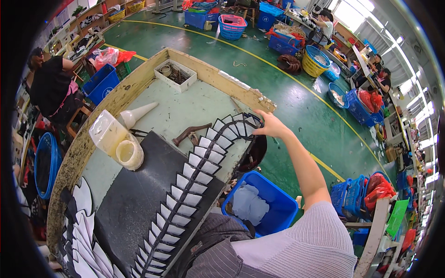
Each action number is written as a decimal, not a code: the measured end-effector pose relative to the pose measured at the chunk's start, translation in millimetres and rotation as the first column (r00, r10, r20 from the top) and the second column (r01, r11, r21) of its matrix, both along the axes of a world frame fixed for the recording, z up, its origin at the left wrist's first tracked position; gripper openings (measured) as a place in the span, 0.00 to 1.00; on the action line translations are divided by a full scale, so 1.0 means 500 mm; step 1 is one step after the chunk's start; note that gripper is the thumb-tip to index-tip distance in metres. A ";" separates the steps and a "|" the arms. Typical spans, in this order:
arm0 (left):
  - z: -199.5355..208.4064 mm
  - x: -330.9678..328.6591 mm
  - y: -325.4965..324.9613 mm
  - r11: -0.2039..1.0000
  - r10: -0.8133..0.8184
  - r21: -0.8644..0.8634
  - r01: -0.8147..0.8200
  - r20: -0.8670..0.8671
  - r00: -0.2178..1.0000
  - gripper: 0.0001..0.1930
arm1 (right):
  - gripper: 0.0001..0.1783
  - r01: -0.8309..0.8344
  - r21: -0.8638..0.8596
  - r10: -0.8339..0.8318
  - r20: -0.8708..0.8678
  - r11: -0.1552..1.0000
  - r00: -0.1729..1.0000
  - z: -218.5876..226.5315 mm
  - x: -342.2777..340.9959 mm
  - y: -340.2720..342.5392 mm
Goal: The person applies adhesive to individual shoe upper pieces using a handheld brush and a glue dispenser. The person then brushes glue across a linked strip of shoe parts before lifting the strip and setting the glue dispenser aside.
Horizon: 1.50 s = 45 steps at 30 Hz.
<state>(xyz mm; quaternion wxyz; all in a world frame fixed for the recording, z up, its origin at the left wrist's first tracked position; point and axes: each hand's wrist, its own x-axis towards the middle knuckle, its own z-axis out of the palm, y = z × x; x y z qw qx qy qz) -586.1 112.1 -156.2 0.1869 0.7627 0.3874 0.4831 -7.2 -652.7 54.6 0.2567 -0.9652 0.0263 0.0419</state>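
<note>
A long overlapping row of white pieces with black edges (190, 199) runs from the lower edge up the table, then curves right at its far end. My right hand (271, 125) reaches to that far end, thumb and fingers on either side of the last pieces. My left hand is not in view. Beneath the row lies a dark board (134, 204). More white pieces with black parts (85, 231) are heaped at the table's left. A curved brown-handled tool (191, 132) lies just left of the row.
The pale table (185, 99) has a raised worn rim. On it are a cloudy plastic container (105, 132), a round pot (129, 154), a white nozzle (141, 113) and a small tray (176, 76). A blue bin (282, 211) stands beside me. People work at benches beyond.
</note>
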 end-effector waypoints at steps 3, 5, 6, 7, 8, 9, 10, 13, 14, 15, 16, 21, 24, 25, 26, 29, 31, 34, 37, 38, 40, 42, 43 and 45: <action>-0.016 0.013 0.009 0.998 0.019 0.055 -0.028 0.158 0.987 0.14 | 0.45 -0.190 0.053 0.197 -0.257 0.980 0.946 -0.002 0.040 -0.010; 0.010 0.027 -0.018 0.997 -0.036 -0.057 0.043 0.129 0.991 0.14 | 0.47 -0.188 0.041 0.192 -0.237 0.981 0.952 -0.005 0.045 -0.010; 0.038 0.044 -0.043 0.980 -0.091 -0.168 0.107 0.097 0.991 0.13 | 0.47 -0.159 -0.054 0.148 -0.169 0.986 0.974 -0.007 0.042 -0.011; 0.050 0.047 -0.049 0.981 -0.087 -0.163 0.102 0.099 0.991 0.13 | 0.47 -0.127 -0.142 0.113 -0.098 0.982 0.989 -0.011 0.039 -0.007; 0.055 0.047 -0.055 0.984 -0.081 -0.149 0.096 0.102 0.991 0.13 | 0.47 -0.132 -0.140 0.120 -0.096 0.981 0.988 -0.005 0.034 0.005; 0.064 0.051 -0.066 0.986 -0.078 -0.138 0.092 0.103 0.992 0.13 | 0.45 -0.035 -0.187 0.022 -0.073 0.982 0.997 0.008 0.021 0.020; 0.075 0.056 -0.078 0.986 -0.076 -0.140 0.090 0.100 0.992 0.13 | 0.42 0.064 -0.231 -0.076 -0.046 0.971 0.996 0.014 0.014 0.028; 0.086 0.061 -0.080 0.708 0.067 -0.594 0.382 0.595 0.801 0.11 | 0.36 0.196 -0.095 -0.197 0.001 0.976 0.980 -0.004 0.002 0.017; 0.072 0.042 -0.064 0.823 -0.024 -0.505 0.262 0.429 0.903 0.11 | 0.33 0.217 -0.045 -0.215 0.037 0.975 0.976 0.001 -0.005 0.027; 0.064 0.034 -0.055 0.912 -0.080 -0.374 0.165 0.232 0.969 0.11 | 0.33 0.218 -0.044 -0.216 0.034 0.975 0.976 0.001 -0.010 0.035; 0.056 0.024 -0.047 0.913 -0.081 -0.374 0.164 0.230 0.970 0.11 | 0.32 0.274 -0.009 -0.274 0.017 0.962 0.962 -0.001 -0.014 0.042; 0.040 0.013 -0.031 0.981 -0.063 -0.188 0.046 -0.084 0.994 0.11 | 0.31 0.256 -0.044 -0.256 0.011 0.966 0.967 -0.016 -0.022 0.026; 0.031 -0.007 -0.013 0.929 -0.046 -0.371 0.011 -0.086 0.995 0.10 | 0.29 0.231 -0.084 -0.225 0.078 0.969 0.971 0.017 -0.037 0.002; 0.028 -0.010 -0.008 0.928 -0.041 -0.372 0.006 -0.087 0.995 0.10 | 0.29 0.226 -0.085 -0.220 0.077 0.970 0.973 0.029 -0.039 -0.006; 0.028 -0.009 -0.007 0.929 -0.041 -0.369 0.009 -0.079 0.996 0.10 | 0.29 0.246 0.007 -0.241 0.242 0.969 0.940 0.041 -0.044 -0.014; 0.025 -0.001 -0.007 0.934 -0.046 -0.355 0.026 -0.049 0.998 0.10 | 0.22 0.269 0.239 -0.344 0.378 0.933 0.859 0.062 -0.048 -0.017; 0.024 0.005 -0.011 0.938 -0.054 -0.343 0.043 -0.022 0.998 0.11 | 0.12 0.039 0.809 -0.424 0.266 0.586 0.866 0.068 -0.036 0.023; 0.026 0.010 -0.021 0.945 -0.062 -0.319 0.066 0.025 0.998 0.12 | 0.08 0.071 0.756 -0.476 0.334 0.651 0.814 0.018 -0.005 0.054; 0.026 0.016 -0.025 0.949 -0.055 -0.307 0.070 0.055 0.997 0.13 | 0.08 0.165 0.620 -0.471 0.369 0.767 0.801 -0.013 0.022 0.029; 0.015 0.016 -0.015 0.986 -0.074 -0.152 0.073 -0.002 0.997 0.12 | 0.08 0.176 0.576 -0.469 0.411 0.798 0.782 -0.006 0.029 0.030; 0.008 0.023 -0.027 0.994 -0.061 -0.088 0.067 0.071 0.996 0.12 | 0.08 0.142 0.561 -0.452 0.464 0.816 0.762 0.025 0.024 0.063; 0.029 0.049 -0.045 0.998 -0.047 -0.047 0.047 0.003 0.999 0.13 | 0.07 0.012 0.615 -0.301 0.368 0.788 0.880 0.048 -0.002 0.077; 0.052 0.069 -0.056 0.999 -0.043 -0.035 0.042 -0.050 0.998 0.14 | 0.07 -0.095 0.683 -0.143 0.284 0.724 0.948 0.049 -0.010 0.083; 0.039 -0.039 -0.104 0.995 0.102 -0.015 -0.102 -0.010 0.995 0.15 | 0.07 -0.183 0.452 0.100 0.200 0.873 0.975 0.037 0.044 0.111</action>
